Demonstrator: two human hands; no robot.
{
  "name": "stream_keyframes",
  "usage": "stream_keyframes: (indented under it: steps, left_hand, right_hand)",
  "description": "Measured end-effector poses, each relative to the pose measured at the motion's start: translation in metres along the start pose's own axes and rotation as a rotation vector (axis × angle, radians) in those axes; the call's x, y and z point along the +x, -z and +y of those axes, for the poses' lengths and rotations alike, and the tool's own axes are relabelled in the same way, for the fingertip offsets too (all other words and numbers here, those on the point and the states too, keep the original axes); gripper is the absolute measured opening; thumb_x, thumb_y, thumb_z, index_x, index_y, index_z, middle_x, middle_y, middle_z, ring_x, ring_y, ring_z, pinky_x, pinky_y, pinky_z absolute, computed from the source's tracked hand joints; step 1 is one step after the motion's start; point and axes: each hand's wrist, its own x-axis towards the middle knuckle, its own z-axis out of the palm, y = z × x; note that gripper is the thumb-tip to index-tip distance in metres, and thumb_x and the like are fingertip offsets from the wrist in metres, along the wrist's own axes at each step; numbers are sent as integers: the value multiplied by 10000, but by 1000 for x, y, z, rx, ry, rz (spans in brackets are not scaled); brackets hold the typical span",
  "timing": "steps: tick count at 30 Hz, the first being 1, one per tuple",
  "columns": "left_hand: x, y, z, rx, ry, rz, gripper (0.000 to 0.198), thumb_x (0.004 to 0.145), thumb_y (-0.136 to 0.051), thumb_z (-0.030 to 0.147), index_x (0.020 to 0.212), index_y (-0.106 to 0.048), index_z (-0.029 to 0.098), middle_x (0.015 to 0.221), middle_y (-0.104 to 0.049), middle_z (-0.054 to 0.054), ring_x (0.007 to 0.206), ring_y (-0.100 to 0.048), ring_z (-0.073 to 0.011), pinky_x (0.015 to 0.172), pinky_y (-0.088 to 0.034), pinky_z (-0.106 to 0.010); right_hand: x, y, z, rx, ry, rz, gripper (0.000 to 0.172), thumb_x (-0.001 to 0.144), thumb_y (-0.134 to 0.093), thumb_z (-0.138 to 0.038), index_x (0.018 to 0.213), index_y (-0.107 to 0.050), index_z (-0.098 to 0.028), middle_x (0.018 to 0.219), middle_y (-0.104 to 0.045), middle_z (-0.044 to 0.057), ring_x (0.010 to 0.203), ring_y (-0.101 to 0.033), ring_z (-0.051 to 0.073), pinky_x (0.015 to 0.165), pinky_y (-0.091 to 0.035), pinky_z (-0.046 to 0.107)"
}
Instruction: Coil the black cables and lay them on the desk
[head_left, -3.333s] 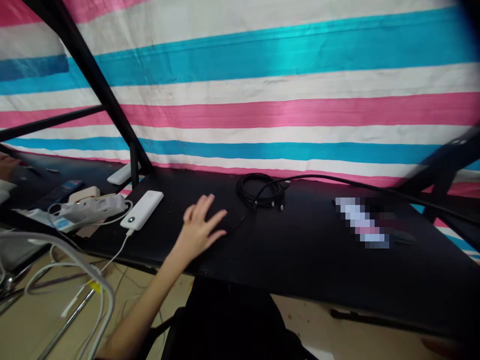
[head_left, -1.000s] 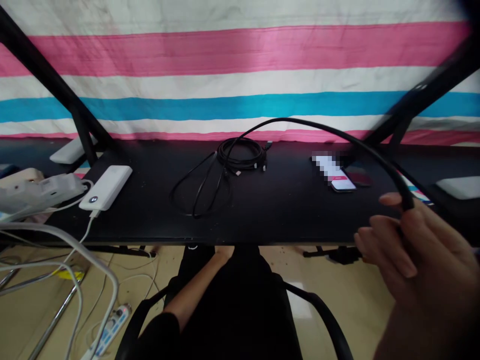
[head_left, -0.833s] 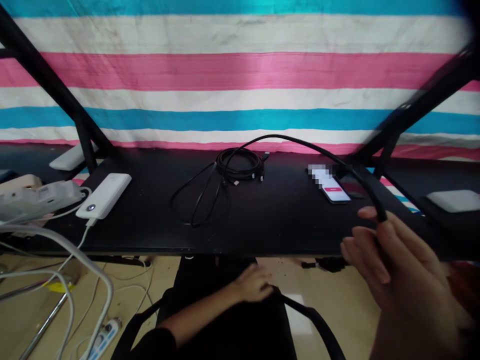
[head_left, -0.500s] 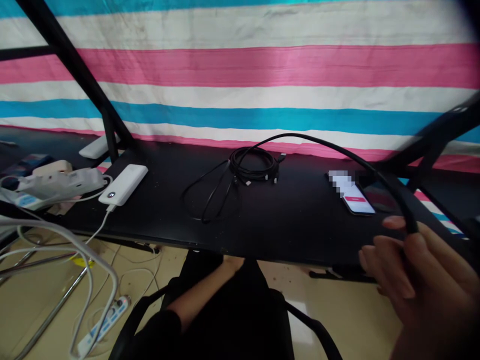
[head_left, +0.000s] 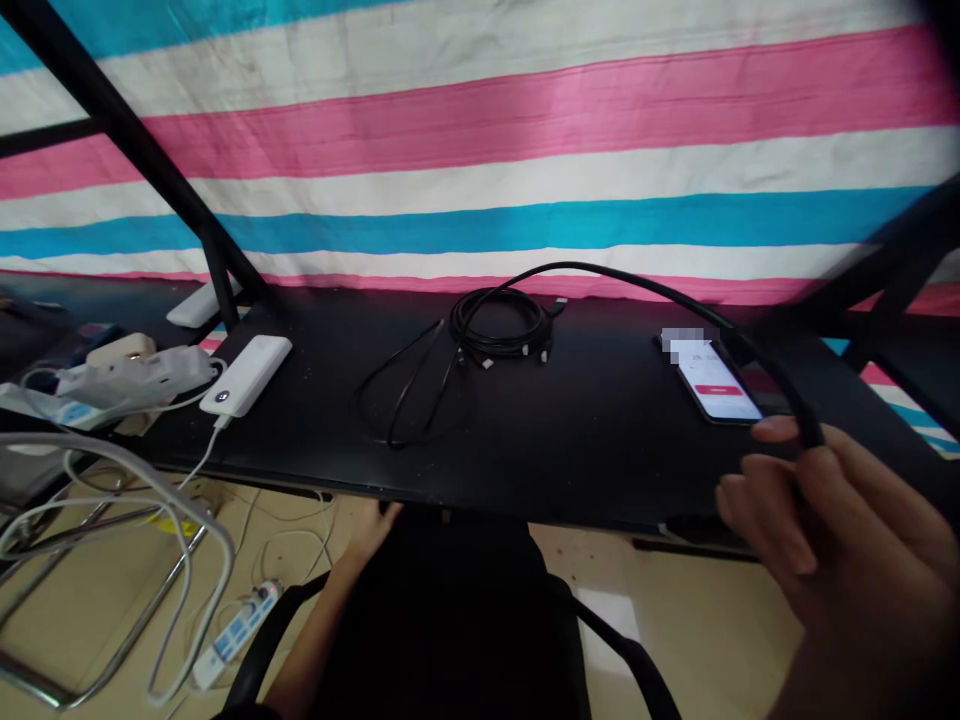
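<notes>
My right hand [head_left: 832,530] is raised close to the camera at the lower right, its fingers closed round a thick black cable [head_left: 637,285]. That cable arcs up and left to a coil of black cables [head_left: 499,325] on the black table [head_left: 570,440]. A thin loop of cable [head_left: 409,395] trails from the coil toward the front edge. My left hand [head_left: 369,525] is below the table's front edge by my lap; its fingers are mostly hidden. A phone [head_left: 712,385] with a lit screen lies on the table just beyond my right hand.
A white power bank [head_left: 251,373] with a white lead lies at the table's left, beside a white power strip [head_left: 135,375]. Black frame bars [head_left: 150,150] slant up on both sides. Striped cloth [head_left: 525,150] hangs behind. Cables and another power strip [head_left: 232,635] lie on the floor.
My left hand left the tabletop and dropped below its front edge. My right hand came into view holding the thick cable and has stayed closed on it; the camera shifted slightly.
</notes>
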Motion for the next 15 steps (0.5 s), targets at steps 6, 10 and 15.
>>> stream_keyframes:
  steps: [6,10,15]
  left_hand:
    - [1,-6,16,13,-68,-139,335,848,-571,297,1156,-604,168,1224,-599,-122,1163,-531,-276,1008,-375,-495]
    - [13,-9,51,5,-142,-157,356,896,-536,327,1218,-545,176,1291,-530,-112,1161,-518,-265,979,-401,-519]
    - [-5,-49,145,-85,-540,-389,319,945,-398,287,1178,-615,260,1271,-597,-39,1181,-527,-224,1027,-392,-387]
  right_hand:
    - [2,9,-4,-72,-8,-29,152,922,-534,-287,1000,-652,-230,381,-373,-70,308,-318,60,373,-198,246]
    - [5,13,-4,-77,-25,-103,159,931,-515,-300,1013,-633,-232,396,-388,-76,315,-329,61,388,-224,245]
    - [4,9,-2,-60,-87,-187,177,945,-487,-351,1030,-592,-237,417,-407,-85,336,-342,72,406,-243,249]
